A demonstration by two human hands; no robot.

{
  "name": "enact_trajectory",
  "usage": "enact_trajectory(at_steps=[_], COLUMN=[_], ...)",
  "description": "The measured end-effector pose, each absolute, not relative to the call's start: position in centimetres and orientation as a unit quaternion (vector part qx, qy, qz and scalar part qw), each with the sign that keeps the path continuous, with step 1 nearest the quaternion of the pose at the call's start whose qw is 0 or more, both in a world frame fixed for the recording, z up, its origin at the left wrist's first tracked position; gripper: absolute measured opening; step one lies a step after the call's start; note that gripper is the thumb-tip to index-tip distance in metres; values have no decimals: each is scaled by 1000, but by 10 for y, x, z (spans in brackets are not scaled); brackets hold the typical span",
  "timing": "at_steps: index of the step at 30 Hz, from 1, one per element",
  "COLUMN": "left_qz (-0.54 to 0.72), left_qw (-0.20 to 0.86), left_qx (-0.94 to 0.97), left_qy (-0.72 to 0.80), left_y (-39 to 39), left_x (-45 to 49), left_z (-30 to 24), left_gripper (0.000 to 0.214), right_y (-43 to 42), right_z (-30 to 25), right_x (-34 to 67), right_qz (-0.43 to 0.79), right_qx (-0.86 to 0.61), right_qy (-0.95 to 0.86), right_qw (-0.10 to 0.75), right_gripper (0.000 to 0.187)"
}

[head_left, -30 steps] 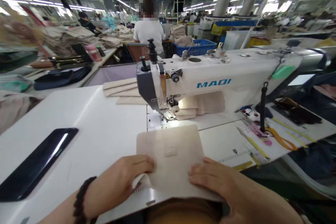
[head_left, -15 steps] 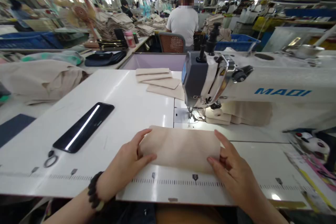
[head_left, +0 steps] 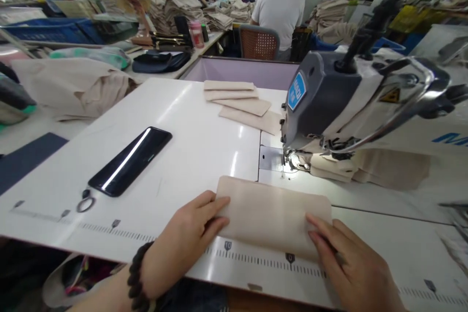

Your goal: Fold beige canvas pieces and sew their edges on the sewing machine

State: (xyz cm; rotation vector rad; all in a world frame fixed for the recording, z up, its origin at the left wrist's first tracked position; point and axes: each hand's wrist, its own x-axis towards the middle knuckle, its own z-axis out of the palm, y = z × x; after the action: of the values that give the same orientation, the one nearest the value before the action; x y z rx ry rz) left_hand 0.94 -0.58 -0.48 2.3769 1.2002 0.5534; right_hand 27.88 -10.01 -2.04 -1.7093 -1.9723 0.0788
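A beige rectangular fabric piece (head_left: 272, 212) lies level over the front of the white sewing table, held at both ends. My left hand (head_left: 190, 226) is closed on its left end, thumb and fingers at the edge. On the right end, my right hand (head_left: 345, 248) pinches the fabric between thumb and fingers. Just beyond it stands the sewing machine (head_left: 318, 97), its presser foot (head_left: 292, 160) lit from above. More beige pieces (head_left: 336, 168) lie under the machine arm. Several flat beige pieces (head_left: 237, 100) overlap at the table's back.
A black phone (head_left: 131, 161) with a ring strap (head_left: 86, 202) lies on the left of the table. A ruler scale runs along the front edge. Beige cloth (head_left: 73, 85) is heaped at the far left. A person in a white shirt (head_left: 280, 9) sits ahead with their back turned.
The view has swung left and closer, so things sit further right. The fingers of both hands have moved from the fabric's ends onto its upper face.
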Motion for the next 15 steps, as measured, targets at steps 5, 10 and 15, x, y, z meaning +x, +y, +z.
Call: enact_trajectory(at_steps=[5,10,15], left_qz=[186,161,155], left_qw=[193,172,168], left_qx=[856,858,859], left_qy=[443,456,458], left_y=[-4,0,1], left_x=[15,19,20], left_z=[-4,-4,-3], left_gripper=[26,26,25], right_y=[-99,-98,-98], right_z=[-22,-21,-19], right_x=[278,279,284], right_qz=[28,34,19], right_qx=[-643,-659,-640], right_qy=[-724,-714,-738], right_qw=[249,233,212], right_gripper=[25,27,26])
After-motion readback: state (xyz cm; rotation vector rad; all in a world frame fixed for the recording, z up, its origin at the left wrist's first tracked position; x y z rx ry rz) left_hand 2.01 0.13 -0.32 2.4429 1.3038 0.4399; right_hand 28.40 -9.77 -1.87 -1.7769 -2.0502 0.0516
